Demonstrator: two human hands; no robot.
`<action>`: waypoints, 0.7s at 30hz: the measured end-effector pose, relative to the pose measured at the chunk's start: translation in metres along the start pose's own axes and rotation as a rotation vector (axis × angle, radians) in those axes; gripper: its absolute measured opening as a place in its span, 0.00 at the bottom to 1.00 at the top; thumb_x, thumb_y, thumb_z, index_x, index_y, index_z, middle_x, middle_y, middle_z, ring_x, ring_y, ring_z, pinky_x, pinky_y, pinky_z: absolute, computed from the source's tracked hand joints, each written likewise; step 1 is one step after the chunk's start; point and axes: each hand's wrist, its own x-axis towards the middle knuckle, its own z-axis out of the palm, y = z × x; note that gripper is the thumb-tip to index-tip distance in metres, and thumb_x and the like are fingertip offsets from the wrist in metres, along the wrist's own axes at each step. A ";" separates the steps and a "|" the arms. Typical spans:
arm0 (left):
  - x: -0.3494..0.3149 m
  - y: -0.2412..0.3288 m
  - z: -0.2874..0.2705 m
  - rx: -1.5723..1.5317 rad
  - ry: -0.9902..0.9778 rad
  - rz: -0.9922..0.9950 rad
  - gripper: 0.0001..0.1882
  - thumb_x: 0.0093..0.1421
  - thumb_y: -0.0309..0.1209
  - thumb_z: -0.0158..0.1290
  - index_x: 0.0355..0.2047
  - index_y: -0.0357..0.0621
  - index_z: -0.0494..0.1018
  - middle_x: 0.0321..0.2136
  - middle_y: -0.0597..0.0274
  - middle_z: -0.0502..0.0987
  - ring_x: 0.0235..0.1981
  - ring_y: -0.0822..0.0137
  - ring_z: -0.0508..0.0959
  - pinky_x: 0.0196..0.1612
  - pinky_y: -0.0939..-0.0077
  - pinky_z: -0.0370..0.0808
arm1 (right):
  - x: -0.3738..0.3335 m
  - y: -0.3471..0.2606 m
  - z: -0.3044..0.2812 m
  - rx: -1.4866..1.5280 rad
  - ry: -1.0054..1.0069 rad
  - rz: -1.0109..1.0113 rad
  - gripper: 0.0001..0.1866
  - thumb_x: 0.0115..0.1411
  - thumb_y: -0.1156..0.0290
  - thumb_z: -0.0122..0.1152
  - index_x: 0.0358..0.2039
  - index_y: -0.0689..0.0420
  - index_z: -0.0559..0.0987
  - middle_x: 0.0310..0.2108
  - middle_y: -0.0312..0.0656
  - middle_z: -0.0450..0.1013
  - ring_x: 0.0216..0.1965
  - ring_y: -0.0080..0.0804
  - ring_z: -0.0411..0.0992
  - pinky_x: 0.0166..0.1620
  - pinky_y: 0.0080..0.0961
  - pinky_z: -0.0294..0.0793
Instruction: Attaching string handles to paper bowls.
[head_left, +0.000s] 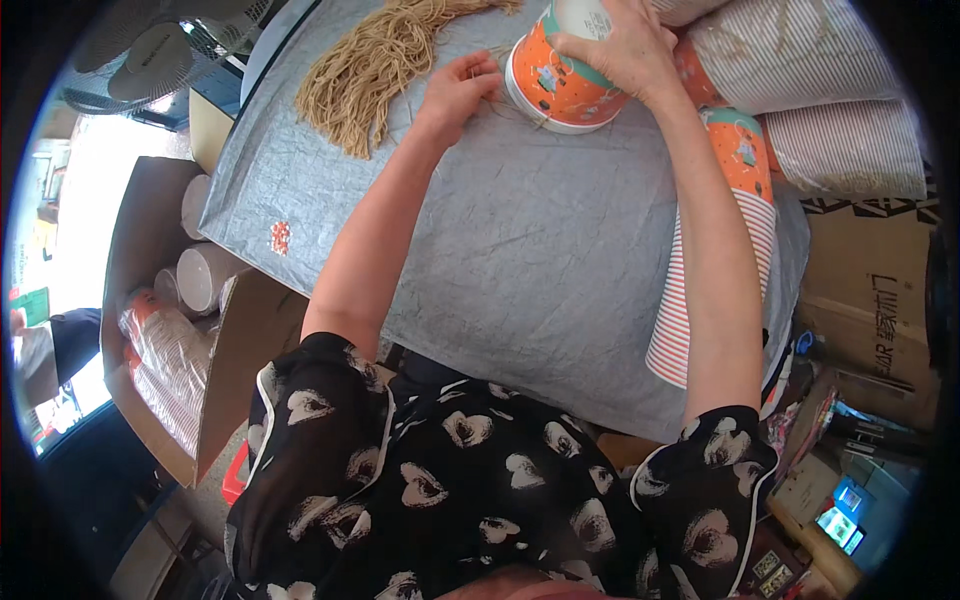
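Item 1: my right hand, clasped over the top side of an orange and white paper bucket. The bucket lies tipped on its side at the far edge of the tabletop, its white rim facing my left hand.

Item 2: my left hand, fingers curled and pinching thin tan strings just beside the bucket's rim (the strands are too fine to say how many).

Item 3: a bundle of tan string, a loose hank lying far left on the tabletop, its nearer end fanned out, a few strands trailing toward my left hand.

Item 4: the tabletop covering, a crinkled grey sheet with a small red and white mark near its left edge.

Item 5: a nested stack of paper buckets, orange top with red-striped sides, lying lengthwise along the tabletop's right side, partly under my right forearm.

Item 6: more striped stacks in clear wrap, far right, beyond the bucket.

Item 7: an open cardboard box, on the floor to the left, holding wrapped striped stacks and white bucket bottoms.

Item 8: an electric fan, upper left, beyond the tabletop.

Item 9: a cardboard carton, at the right, with cluttered small goods below it.
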 end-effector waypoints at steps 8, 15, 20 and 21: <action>0.008 -0.006 -0.004 -0.406 0.002 0.075 0.43 0.62 0.19 0.53 0.74 0.41 0.45 0.74 0.60 0.51 0.46 0.73 0.78 0.30 0.83 0.69 | 0.012 0.008 0.023 -0.336 0.047 0.074 0.52 0.46 0.42 0.71 0.69 0.51 0.65 0.68 0.47 0.61 0.70 0.46 0.57 0.67 0.54 0.56; -0.046 -0.028 0.001 -0.244 0.161 0.193 0.37 0.60 0.26 0.58 0.69 0.37 0.58 0.57 0.47 0.74 0.41 0.70 0.78 0.45 0.74 0.77 | -0.025 0.002 -0.018 0.083 0.240 -0.018 0.46 0.52 0.42 0.70 0.64 0.60 0.70 0.65 0.53 0.64 0.66 0.46 0.63 0.65 0.42 0.63; -0.127 -0.032 0.022 0.102 0.136 0.247 0.21 0.63 0.30 0.59 0.56 0.40 0.74 0.36 0.62 0.81 0.34 0.75 0.78 0.38 0.79 0.76 | -0.148 -0.063 -0.106 0.303 0.365 0.046 0.13 0.64 0.75 0.64 0.49 0.64 0.81 0.42 0.35 0.80 0.44 0.22 0.76 0.51 0.20 0.74; -0.143 -0.030 0.033 0.175 0.129 0.308 0.19 0.63 0.28 0.59 0.54 0.36 0.75 0.39 0.63 0.82 0.33 0.76 0.78 0.36 0.80 0.76 | -0.174 -0.063 -0.120 0.390 0.419 0.093 0.12 0.65 0.75 0.63 0.48 0.63 0.82 0.40 0.34 0.81 0.43 0.20 0.76 0.50 0.19 0.74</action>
